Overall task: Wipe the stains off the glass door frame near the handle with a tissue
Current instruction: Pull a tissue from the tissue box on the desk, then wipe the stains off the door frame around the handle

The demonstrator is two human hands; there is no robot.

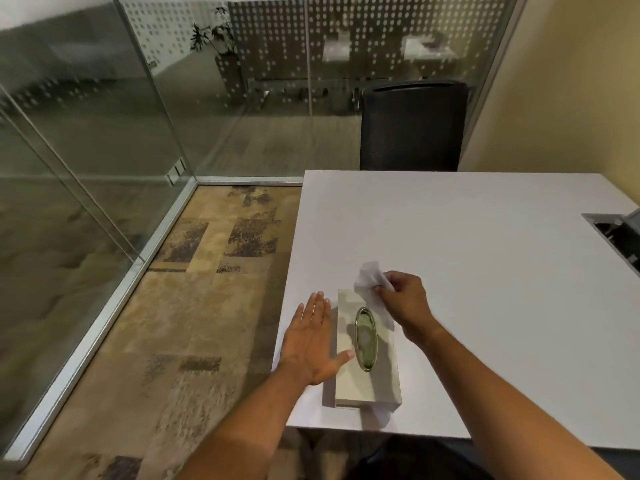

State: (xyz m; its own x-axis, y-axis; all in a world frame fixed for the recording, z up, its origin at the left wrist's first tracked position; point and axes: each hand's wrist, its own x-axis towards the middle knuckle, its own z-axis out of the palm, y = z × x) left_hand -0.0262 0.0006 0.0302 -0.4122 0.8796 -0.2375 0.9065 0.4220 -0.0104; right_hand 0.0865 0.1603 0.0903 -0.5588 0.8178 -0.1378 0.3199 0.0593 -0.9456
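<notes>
Looking down from head height, both bare forearms are reaching out over the near edge of the white worktop [450, 237]. A pale tissue box [346, 386] with a shiny oval opening [365, 338] on top is sitting close to that near edge, near the worktop's left corner. The left hand [313, 341] is lying flat with its fingers straight and spread, palm down just beside the box's left side, thumb resting across the box top next to the oval. The right hand [403, 299] is hanging a bit further out, above the far end of the box, with its fingers curled and pinching a white tissue [369, 280]; the tissue is sticking up and out to the left of the fingertips, and part of it is trailing down toward the box.

Further back, a black office chair [412, 126] is standing at the far side of the worktop, and a cable cutout [613, 233] is sitting at the right edge. Off to the left, patterned brown carpet [194, 306] is running up to the glass partition [86, 133] with its metal frame [104, 306]; I can't tell where the door handle is from here. A potted plant [221, 46] is showing through the dotted glass at the back.
</notes>
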